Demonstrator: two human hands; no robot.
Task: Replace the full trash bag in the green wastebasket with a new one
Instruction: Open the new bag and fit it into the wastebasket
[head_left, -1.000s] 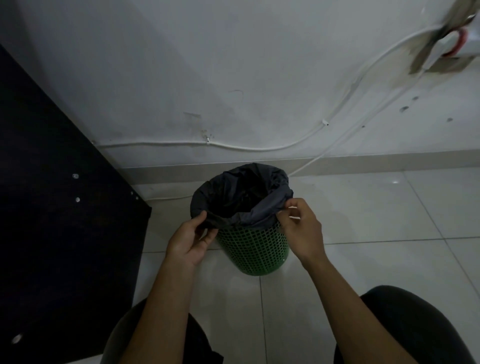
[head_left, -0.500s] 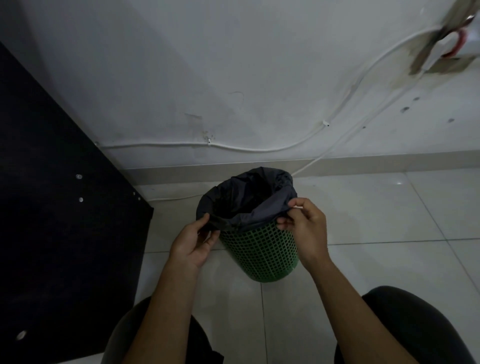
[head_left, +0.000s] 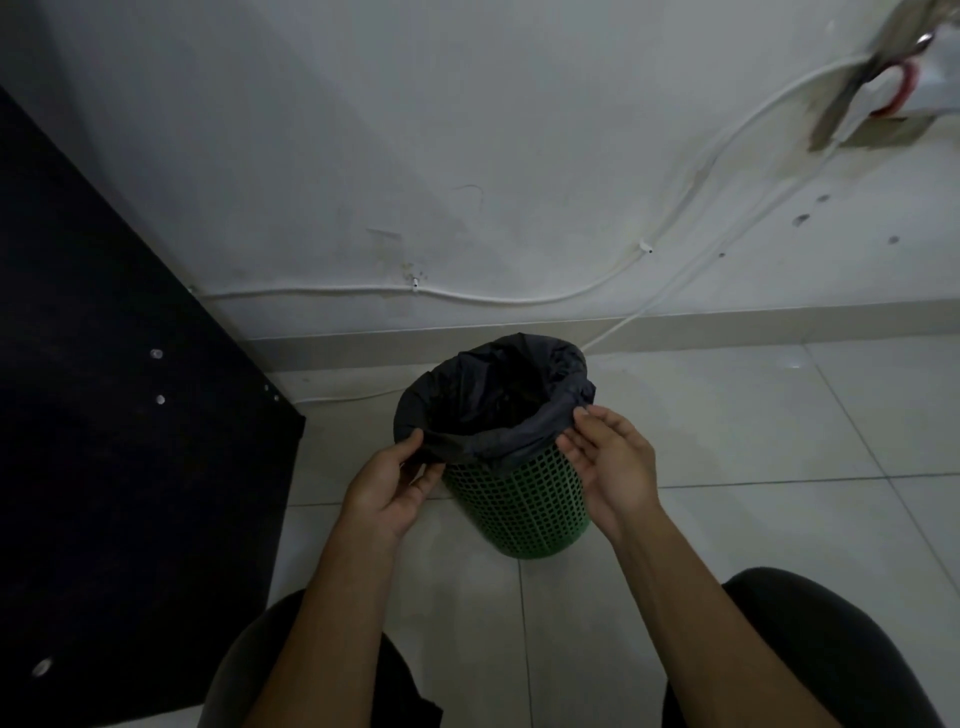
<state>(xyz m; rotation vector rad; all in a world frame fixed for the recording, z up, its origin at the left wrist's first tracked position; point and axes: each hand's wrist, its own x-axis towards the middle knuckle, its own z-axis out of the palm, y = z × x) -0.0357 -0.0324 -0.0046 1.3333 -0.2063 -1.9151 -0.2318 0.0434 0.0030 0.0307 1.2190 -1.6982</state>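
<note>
i look down at the green wastebasket. it stands on the white tile floor, near the wall. a black trash bag sits inside it, and the bag's top is folded out over the rim. my left hand pinches the bag's edge at the near left side, thumb on top and fingers under. my right hand is at the right side of the rim, with loose, almost straight fingers, and the tips touch the bag. a white cable runs along the wall. a big black board stands on my left. my knees show at the bottom.
</note>
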